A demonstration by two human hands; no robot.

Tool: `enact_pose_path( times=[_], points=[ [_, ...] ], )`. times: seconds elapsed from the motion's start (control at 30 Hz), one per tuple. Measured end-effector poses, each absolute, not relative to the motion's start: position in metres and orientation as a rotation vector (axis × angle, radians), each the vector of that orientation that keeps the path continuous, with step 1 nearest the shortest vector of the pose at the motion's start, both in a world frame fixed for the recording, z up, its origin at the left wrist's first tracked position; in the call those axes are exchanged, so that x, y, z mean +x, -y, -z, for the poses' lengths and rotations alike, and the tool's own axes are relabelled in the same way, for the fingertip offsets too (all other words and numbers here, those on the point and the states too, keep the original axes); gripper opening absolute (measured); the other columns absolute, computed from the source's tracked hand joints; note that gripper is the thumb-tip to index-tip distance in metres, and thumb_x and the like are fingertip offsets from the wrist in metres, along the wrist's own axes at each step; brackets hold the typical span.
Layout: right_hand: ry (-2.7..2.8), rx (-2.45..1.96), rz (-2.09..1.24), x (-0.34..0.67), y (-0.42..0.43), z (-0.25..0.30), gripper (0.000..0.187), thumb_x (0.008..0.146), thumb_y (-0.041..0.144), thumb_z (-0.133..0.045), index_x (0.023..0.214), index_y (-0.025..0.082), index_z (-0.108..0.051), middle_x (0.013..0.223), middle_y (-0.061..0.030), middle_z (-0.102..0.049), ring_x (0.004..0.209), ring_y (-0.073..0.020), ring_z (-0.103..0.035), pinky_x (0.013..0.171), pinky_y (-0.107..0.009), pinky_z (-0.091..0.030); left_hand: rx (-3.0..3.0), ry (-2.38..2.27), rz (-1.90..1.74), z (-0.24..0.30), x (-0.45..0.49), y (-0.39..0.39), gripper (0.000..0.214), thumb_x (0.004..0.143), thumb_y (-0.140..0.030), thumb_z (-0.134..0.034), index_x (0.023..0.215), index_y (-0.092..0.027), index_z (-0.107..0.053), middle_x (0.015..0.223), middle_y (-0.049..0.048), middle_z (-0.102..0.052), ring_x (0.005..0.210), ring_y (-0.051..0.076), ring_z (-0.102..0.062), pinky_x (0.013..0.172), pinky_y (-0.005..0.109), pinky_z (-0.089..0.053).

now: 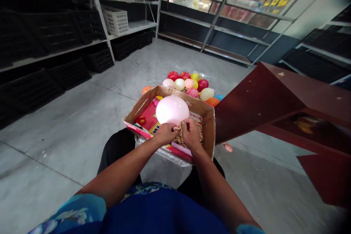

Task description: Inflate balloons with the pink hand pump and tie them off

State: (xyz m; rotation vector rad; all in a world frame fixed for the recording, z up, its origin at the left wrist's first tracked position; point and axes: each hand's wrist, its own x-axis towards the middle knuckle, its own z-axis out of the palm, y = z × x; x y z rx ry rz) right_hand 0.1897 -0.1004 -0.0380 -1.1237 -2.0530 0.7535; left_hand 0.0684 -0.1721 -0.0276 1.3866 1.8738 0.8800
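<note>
An inflated pale pink balloon [172, 109] floats over an open cardboard box [208, 128] that rests on my lap. My left hand [165, 134] and my right hand [190, 134] meet just under the balloon, both pinched shut on its neck. Inside the box lie red and pink packets [148, 116] and a heap of pale uninflated balloons [180, 139], partly hidden by my hands.
A pile of inflated balloons [189, 85] in red, pink, yellow and orange lies on the grey floor beyond the box. A dark red wooden piece of furniture [276, 106] stands close on the right. Metal shelves with black crates [46, 44] line the left wall.
</note>
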Motion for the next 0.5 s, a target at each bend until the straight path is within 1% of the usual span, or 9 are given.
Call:
enact_pose_path(
  times=[0.2, 0.3, 0.4, 0.5],
  points=[
    [1.952, -1.163, -0.801, 0.188, 0.101, 0.039, 0.017, 0.082, 0.035, -0.047, 0.075, 0.021, -0.053, 0.072, -0.0011, -0.058, 0.068, -0.0172, -0.052, 0.067, -0.030, -0.040, 1.321, -1.835, -0.888, 0.022, 0.078, 0.173, 0.020, 0.074, -0.027, -0.050, 0.059, -0.014, -0.057, 0.050, -0.0038, -0.044, 0.052, 0.009, -0.041, 0.050, 0.023, -0.026],
    [1.873, -1.179, -0.904, 0.187, 0.100, 0.041, 0.017, 0.081, 0.037, -0.047, 0.075, 0.021, -0.052, 0.071, -0.0007, -0.058, 0.066, -0.0170, -0.052, 0.065, -0.030, -0.041, 1.336, -1.744, -0.954, 0.022, 0.080, 0.175, 0.015, 0.070, -0.022, -0.051, 0.058, -0.014, -0.054, 0.052, -0.0047, -0.043, 0.051, 0.008, -0.038, 0.050, 0.022, -0.026],
    [1.736, -1.193, -1.080, 0.185, 0.100, 0.046, 0.016, 0.080, 0.038, -0.047, 0.077, 0.022, -0.050, 0.068, 0.0005, -0.056, 0.064, -0.0168, -0.052, 0.061, -0.029, -0.043, 1.375, -1.660, -0.998, 0.024, 0.079, 0.174, 0.016, 0.070, -0.021, -0.050, 0.056, -0.015, -0.050, 0.052, -0.0048, -0.043, 0.052, 0.008, -0.038, 0.051, 0.021, -0.028],
    [1.583, -1.184, -1.246, 0.183, 0.099, 0.048, 0.016, 0.078, 0.039, -0.048, 0.077, 0.023, -0.047, 0.063, 0.0028, -0.054, 0.057, -0.0157, -0.050, 0.055, -0.029, -0.043, 1.453, -1.683, -0.985, 0.027, 0.078, 0.172, 0.018, 0.071, -0.022, -0.051, 0.055, -0.015, -0.049, 0.051, -0.0048, -0.043, 0.051, 0.008, -0.037, 0.051, 0.022, -0.027]
  ],
)
